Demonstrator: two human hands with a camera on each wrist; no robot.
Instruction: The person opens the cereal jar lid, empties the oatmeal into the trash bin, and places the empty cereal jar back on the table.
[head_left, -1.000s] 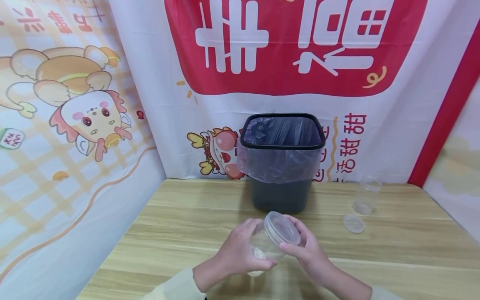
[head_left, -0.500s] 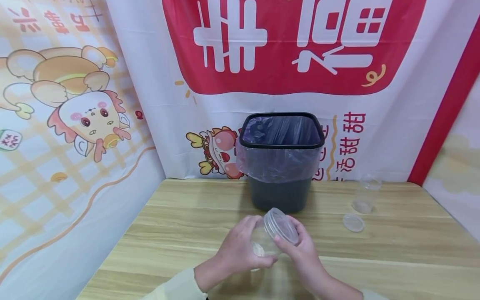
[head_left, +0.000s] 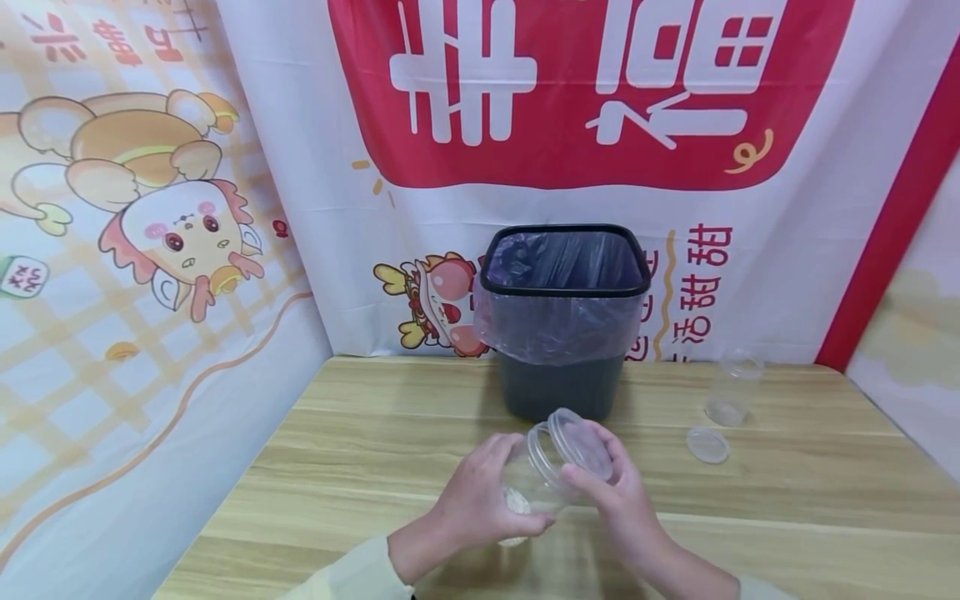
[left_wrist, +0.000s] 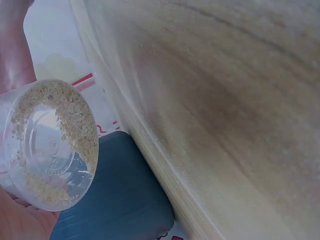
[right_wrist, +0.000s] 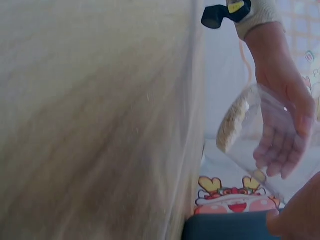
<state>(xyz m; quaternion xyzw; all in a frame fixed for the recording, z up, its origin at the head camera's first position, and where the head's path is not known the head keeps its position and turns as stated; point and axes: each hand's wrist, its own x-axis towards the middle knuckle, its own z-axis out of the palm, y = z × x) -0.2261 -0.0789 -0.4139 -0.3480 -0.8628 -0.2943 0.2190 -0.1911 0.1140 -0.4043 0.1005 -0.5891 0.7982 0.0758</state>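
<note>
A clear plastic jar (head_left: 528, 487) with pale grain in its bottom is tilted above the wooden table (head_left: 360, 433). My left hand (head_left: 501, 492) grips its body from the left. My right hand (head_left: 597, 463) pinches the clear round lid (head_left: 581, 433), which stands just off the jar's mouth, up and to the right. From below in the left wrist view, the grain-covered jar bottom (left_wrist: 47, 145) rests against my left palm (left_wrist: 20, 222). In the right wrist view the jar (right_wrist: 252, 132) lies in my left hand's fingers (right_wrist: 280, 150).
A dark bin (head_left: 564, 321) lined with a clear bag stands behind the hands at the table's back. A second clear jar (head_left: 731, 387) stands open at the back right, its lid (head_left: 707, 445) flat on the table beside it. Banners wall in the back and left.
The lid, seated on the jar's mouth before, has come away up and to the right in my right hand. The jar has stayed in my left hand.
</note>
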